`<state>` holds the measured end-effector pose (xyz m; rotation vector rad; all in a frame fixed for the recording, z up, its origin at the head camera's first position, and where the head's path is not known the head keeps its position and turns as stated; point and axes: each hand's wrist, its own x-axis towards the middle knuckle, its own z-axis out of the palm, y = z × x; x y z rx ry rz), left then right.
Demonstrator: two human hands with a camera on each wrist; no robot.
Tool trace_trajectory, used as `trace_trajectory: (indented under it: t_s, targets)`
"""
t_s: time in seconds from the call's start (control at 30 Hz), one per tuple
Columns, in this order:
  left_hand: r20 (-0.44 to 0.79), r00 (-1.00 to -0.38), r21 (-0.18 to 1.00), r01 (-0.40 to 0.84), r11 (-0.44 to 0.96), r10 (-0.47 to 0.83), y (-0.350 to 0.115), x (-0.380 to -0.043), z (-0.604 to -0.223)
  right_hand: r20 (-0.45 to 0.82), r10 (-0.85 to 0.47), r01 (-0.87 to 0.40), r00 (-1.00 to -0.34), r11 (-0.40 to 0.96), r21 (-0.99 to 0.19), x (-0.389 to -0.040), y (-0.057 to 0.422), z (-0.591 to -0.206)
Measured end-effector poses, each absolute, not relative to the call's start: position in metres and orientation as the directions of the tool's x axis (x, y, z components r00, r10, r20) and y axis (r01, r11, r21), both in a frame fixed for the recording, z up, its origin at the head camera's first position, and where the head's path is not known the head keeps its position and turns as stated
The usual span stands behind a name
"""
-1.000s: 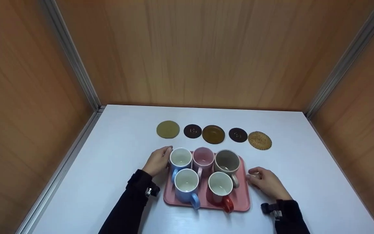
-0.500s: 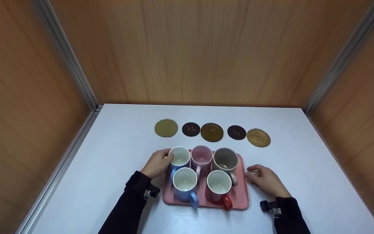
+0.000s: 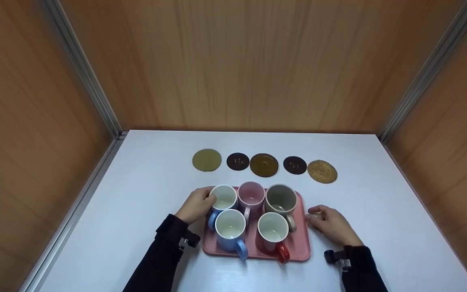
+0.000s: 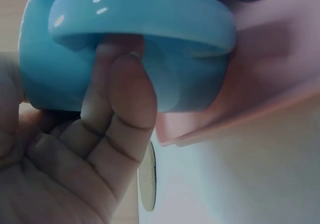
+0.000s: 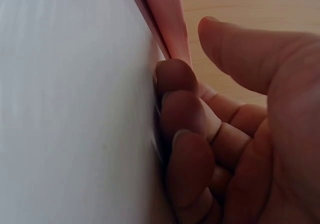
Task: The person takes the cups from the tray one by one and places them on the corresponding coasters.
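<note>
Head view: below the frame's centre, the left hand (image 3: 195, 206) grips the upper-left blue mug (image 3: 224, 196), thumb over its rim. That mug is at the upper left of the tray (image 3: 298, 245); whether it is lifted cannot be told. Four other mugs (image 3: 273, 229) stand on the tray; five coasters (image 3: 264, 165) lie above. Lower right, the right hand (image 3: 335, 227) curls loosely, its grip holding nothing.

Left wrist view: fingers (image 4: 132, 94) meet the mug by its handle (image 4: 145, 9).

Right wrist view: bent fingers (image 5: 182, 114) lie beside the tray's edge, thumb (image 5: 250, 52) apart.
</note>
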<state>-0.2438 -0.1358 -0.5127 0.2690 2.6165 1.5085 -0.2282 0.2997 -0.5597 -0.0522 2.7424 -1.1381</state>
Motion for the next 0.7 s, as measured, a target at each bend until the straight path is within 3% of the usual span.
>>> trace_trajectory:
  t_s: [0.27, 0.53, 0.7]
  targets:
    - [-0.128, -0.905, 0.822, 0.131, 0.554, 0.405, -0.155, -0.252, -0.491, -0.174, -0.096, 0.061, -0.980, 0.691, -0.720, -0.228, 0.300, -0.560]
    - [-0.038, -0.894, 0.551, 0.354, 0.756, 0.447, -0.139, -0.262, -0.471, -0.172, -0.094, 0.065, -0.981, 0.672, -0.738, -0.227, 0.301, -0.559]
    - [0.022, -0.932, 0.648, 0.289, 0.705, 0.362, -0.135, -0.252, -0.482, -0.177, -0.094, 0.069, -0.980, 0.673, -0.737, -0.227, 0.300, -0.559]
